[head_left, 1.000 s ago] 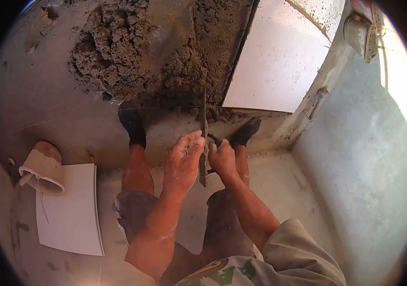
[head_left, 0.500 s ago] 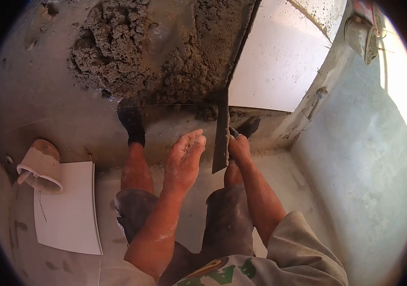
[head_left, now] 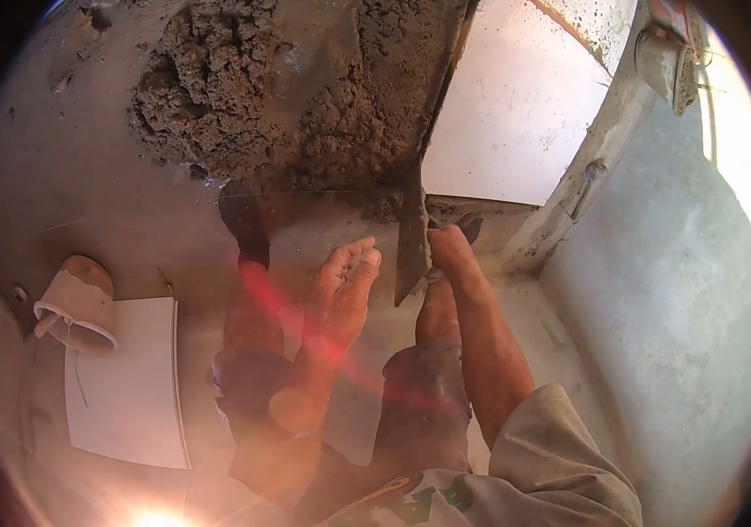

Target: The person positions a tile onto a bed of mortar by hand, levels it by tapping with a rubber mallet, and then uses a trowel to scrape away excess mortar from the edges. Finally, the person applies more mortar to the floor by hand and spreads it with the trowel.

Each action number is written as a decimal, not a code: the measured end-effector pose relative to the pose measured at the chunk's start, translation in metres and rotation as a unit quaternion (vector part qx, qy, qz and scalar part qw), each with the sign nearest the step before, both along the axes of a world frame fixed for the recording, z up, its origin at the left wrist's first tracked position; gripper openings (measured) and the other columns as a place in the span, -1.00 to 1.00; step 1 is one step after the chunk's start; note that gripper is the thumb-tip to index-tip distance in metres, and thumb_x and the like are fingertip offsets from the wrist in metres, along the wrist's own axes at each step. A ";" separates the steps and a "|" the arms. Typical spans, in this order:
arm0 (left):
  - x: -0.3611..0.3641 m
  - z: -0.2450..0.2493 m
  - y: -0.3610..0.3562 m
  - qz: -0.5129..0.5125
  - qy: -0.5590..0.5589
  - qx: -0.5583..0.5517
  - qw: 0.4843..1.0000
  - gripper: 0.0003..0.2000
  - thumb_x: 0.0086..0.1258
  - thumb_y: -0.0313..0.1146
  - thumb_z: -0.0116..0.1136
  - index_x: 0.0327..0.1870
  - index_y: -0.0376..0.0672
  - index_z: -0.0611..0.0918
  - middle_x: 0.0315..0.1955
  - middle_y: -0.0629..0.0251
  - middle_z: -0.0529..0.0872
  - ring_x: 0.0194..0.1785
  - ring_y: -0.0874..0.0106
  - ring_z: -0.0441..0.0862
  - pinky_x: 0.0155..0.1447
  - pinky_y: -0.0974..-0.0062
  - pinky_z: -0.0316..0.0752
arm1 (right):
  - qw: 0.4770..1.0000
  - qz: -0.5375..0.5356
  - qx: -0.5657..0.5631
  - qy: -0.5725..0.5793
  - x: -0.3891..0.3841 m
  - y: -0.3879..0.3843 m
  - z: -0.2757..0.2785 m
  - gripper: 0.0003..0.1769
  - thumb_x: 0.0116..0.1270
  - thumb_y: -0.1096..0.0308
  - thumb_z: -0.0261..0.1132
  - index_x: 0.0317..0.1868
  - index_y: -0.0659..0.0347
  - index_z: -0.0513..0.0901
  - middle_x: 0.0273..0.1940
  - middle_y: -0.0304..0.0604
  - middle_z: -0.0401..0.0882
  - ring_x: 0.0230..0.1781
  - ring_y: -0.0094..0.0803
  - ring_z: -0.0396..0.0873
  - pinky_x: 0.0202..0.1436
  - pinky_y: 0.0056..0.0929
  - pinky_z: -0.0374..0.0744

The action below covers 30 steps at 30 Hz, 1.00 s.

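My right hand (head_left: pixel 452 250) is closed around the handle of a plastering trowel (head_left: pixel 412 233). The handle itself is mostly hidden, and the long mortar-smeared blade shows nearly edge-on. Its far end meets the edge of the spread wet mortar (head_left: pixel 358 127), beside a large white tile (head_left: pixel 507 114). My left hand (head_left: pixel 344 277) hovers to the left of the trowel, dusty, with nothing visible in it. Its fingers are loosely bent and its thumb stands off to the side. A rough heap of mortar (head_left: pixel 204 88) lies farther away on the grey surface.
At the left, a mortar-stained bucket (head_left: pixel 76 303) lies tipped on its side against white tiles (head_left: pixel 129 395). A grey wall (head_left: pixel 656 263) rises on the right. A mortar-crusted tool or container (head_left: pixel 661 66) is at the upper right. My foot (head_left: pixel 243 220) is beside the mortar.
My right hand and the trowel have shifted slightly away from me, and the blade's near end sits higher. My left hand stays nearly still. Bright glare has appeared at the lower left.
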State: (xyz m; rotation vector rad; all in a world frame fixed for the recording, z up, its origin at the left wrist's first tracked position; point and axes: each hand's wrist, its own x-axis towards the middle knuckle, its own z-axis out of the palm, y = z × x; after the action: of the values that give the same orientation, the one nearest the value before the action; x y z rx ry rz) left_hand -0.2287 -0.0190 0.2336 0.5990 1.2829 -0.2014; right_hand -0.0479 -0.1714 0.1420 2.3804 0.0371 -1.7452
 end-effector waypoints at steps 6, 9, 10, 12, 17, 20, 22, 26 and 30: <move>0.001 -0.003 -0.006 -0.018 -0.004 0.011 1.000 -0.55 0.48 -0.07 0.10 0.20 -0.24 0.55 -0.03 0.22 0.69 -0.08 0.53 0.60 0.01 0.52 0.44 | 0.995 0.081 0.062 0.007 -0.018 -0.022 -0.006 -0.61 0.12 0.28 0.22 -0.29 0.57 0.63 -0.25 0.45 0.61 -0.07 0.27 0.61 -0.01 -0.03 0.56; 0.000 -0.003 -0.006 -0.013 0.000 0.003 1.000 -0.55 0.48 -0.08 0.11 0.19 -0.23 0.56 -0.03 0.23 0.69 -0.09 0.53 0.59 0.02 0.51 0.44 | 0.997 -0.064 0.014 -0.047 -0.054 0.034 0.055 -0.59 0.19 0.24 0.23 -0.24 0.55 0.62 -0.22 0.44 0.61 -0.05 0.26 0.60 0.05 -0.01 0.55; 0.002 -0.003 -0.004 -0.005 -0.006 0.015 1.000 -0.56 0.47 -0.08 0.11 0.19 -0.23 0.56 -0.03 0.23 0.69 -0.09 0.53 0.59 0.03 0.51 0.44 | 0.998 -0.035 0.011 -0.048 -0.064 0.046 0.061 -0.58 0.22 0.21 0.23 -0.20 0.53 0.61 -0.20 0.43 0.61 -0.04 0.26 0.59 0.07 0.00 0.54; 0.005 -0.004 0.003 0.001 0.001 0.009 1.000 -0.56 0.47 -0.09 0.11 0.19 -0.23 0.56 -0.03 0.24 0.69 -0.09 0.53 0.59 0.04 0.51 0.44 | 0.999 -0.003 0.020 -0.049 -0.067 0.057 0.061 -0.56 0.25 0.19 0.23 -0.16 0.52 0.60 -0.19 0.43 0.61 -0.03 0.25 0.59 0.09 0.01 0.52; 0.007 -0.003 0.003 -0.014 0.014 0.010 1.000 -0.58 0.48 -0.11 0.11 0.19 -0.22 0.57 -0.05 0.27 0.69 -0.10 0.54 0.60 0.02 0.53 0.45 | 0.996 -0.010 0.062 -0.061 -0.063 0.041 0.056 -0.55 0.28 0.19 0.22 -0.09 0.50 0.54 -0.17 0.41 0.61 -0.02 0.26 0.57 0.09 0.00 0.51; 0.009 -0.001 0.007 -0.011 0.024 0.010 1.000 -0.60 0.48 -0.12 0.10 0.18 -0.22 0.57 -0.07 0.29 0.70 -0.15 0.56 0.61 -0.05 0.57 0.46 | 0.990 -0.026 0.086 -0.105 -0.052 0.028 0.045 -0.57 0.28 0.18 0.22 -0.12 0.47 0.53 -0.20 0.40 0.61 -0.05 0.27 0.57 0.07 0.01 0.51; 0.011 -0.001 0.009 -0.005 0.035 -0.009 0.999 -0.60 0.48 -0.13 0.10 0.18 -0.21 0.58 -0.08 0.30 0.70 -0.21 0.58 0.60 -0.12 0.60 0.45 | 0.992 -0.013 0.076 -0.099 -0.044 0.028 0.046 -0.59 0.29 0.18 0.21 -0.12 0.45 0.52 -0.21 0.39 0.61 -0.06 0.28 0.57 0.06 0.03 0.50; 0.013 -0.001 0.008 -0.006 0.029 -0.004 1.000 -0.60 0.48 -0.14 0.10 0.18 -0.21 0.58 -0.08 0.30 0.70 -0.25 0.60 0.59 -0.16 0.62 0.45 | 0.985 -0.012 0.091 -0.146 -0.032 0.026 0.047 -0.61 0.30 0.21 0.22 -0.10 0.44 0.49 -0.22 0.38 0.62 -0.07 0.27 0.58 0.04 0.03 0.51; 0.011 -0.002 0.009 -0.003 0.028 -0.010 1.000 -0.60 0.48 -0.13 0.10 0.18 -0.22 0.57 -0.08 0.29 0.70 -0.25 0.61 0.59 -0.18 0.63 0.45 | 0.970 -0.044 0.128 -0.202 -0.020 0.020 0.034 -0.63 0.30 0.23 0.24 -0.12 0.42 0.47 -0.25 0.38 0.61 -0.09 0.27 0.58 0.01 0.05 0.51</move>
State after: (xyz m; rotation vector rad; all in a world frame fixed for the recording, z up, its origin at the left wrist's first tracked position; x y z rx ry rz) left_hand -0.2173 -0.0104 0.2315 0.5830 1.3322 -0.2366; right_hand -0.0677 -0.1509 0.1759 2.9244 0.1048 -1.3207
